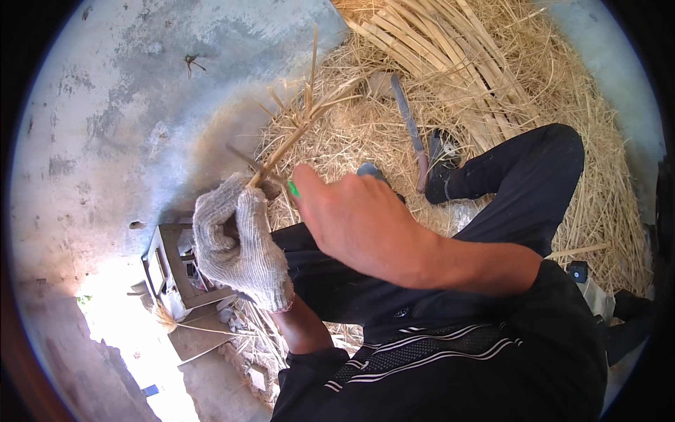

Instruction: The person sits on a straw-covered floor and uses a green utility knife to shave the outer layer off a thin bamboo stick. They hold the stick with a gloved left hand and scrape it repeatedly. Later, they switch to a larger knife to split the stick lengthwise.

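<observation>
My left hand (235, 243), in a whitish knit glove, is closed around the lower end of a bamboo strip (290, 143). The strip slants up and away to the right, with several thin slivers (310, 91) splaying off its far part. My bare right hand (358, 218) is closed on a small knife (245, 158), of which a bit of green handle shows by the thumb. Its narrow blade lies across the strip just above the glove. Most of the handle is hidden in my right fist.
Beyond my feet lies a long-bladed knife (406, 112) with a brown handle, on shavings (323, 151). Split bamboo strips (450, 53) are piled at the far side. A stained wall (126, 119) rises on the left, with a wooden frame-like box (172, 264) near my left hand.
</observation>
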Tool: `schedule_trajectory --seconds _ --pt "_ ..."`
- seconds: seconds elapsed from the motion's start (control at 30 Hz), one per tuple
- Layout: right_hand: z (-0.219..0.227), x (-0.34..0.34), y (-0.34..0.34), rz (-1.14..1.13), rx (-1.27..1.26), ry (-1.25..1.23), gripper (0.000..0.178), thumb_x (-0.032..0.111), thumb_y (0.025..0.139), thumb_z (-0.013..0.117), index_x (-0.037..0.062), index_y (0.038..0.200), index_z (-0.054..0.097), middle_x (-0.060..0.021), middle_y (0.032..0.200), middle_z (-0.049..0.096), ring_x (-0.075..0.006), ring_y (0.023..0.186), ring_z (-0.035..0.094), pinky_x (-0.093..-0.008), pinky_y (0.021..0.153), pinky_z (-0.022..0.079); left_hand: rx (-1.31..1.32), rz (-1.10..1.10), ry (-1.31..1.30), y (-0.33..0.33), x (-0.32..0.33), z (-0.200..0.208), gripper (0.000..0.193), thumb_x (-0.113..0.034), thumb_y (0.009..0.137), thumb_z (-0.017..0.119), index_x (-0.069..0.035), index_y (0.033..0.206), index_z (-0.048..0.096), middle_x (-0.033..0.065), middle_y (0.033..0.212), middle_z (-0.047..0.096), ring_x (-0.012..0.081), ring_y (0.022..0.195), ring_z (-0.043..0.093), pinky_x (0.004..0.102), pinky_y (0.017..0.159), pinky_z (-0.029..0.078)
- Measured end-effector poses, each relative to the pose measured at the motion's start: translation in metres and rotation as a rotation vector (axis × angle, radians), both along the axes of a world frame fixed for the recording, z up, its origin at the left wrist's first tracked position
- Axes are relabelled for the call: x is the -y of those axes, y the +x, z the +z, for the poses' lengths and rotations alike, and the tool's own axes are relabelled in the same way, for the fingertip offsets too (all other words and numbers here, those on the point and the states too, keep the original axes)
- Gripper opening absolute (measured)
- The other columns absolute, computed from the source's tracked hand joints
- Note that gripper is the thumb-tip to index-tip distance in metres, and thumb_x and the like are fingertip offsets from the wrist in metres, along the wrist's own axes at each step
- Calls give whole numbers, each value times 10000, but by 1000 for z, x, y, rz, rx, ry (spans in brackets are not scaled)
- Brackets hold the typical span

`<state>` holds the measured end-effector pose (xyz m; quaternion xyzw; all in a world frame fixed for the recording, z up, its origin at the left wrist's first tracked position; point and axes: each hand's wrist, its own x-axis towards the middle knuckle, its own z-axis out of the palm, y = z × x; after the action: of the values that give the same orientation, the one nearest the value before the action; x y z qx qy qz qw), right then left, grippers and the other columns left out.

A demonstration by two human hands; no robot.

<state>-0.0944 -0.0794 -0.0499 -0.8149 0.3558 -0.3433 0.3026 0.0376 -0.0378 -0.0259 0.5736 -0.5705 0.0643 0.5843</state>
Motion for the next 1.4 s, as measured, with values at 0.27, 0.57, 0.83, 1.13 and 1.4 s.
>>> schedule_trajectory --seconds 0.27,0.57,0.83,1.13,1.4 --pt "-57 48 0 -97 -16 105 268 216 1008 505 -52 1005 516 -236 558 570 -448 548 619 -493 494 500 -70 -27 16 -3 9 0 132 60 873 661 24 1000 671 143 949 703 133 657 676 205 537 508" --pt "-24 13 5 -16 148 23 234 220 985 564 -6 1001 505 -194 522 558 -398 487 606 -480 436 467 -105 57 111 -12 -5 1 119 52 851 694 13 960 665 73 846 684 116 770 648 223 673 499" --pt "-49 17 17 -74 -47 -168 231 195 970 561 -32 984 519 -218 539 571 -397 544 644 -481 465 507 -24 27 55 2 -9 0 107 44 860 677 3 958 668 90 853 702 110 729 621 219 646 480" --pt "-40 25 1 5 149 135 271 230 1009 505 -41 1001 498 -241 587 562 -446 556 595 -510 506 452 -28 -14 89 -2 -7 -4 66 -10 912 654 21 970 655 115 923 688 137 716 663 220 569 497" --pt "-74 11 -34 72 530 205 218 209 978 499 -2 940 541 -104 629 518 -246 539 541 -371 538 407 288 -262 120 -8 -31 -7 405 -150 553 764 29 916 739 144 890 709 302 873 710 399 755 558"
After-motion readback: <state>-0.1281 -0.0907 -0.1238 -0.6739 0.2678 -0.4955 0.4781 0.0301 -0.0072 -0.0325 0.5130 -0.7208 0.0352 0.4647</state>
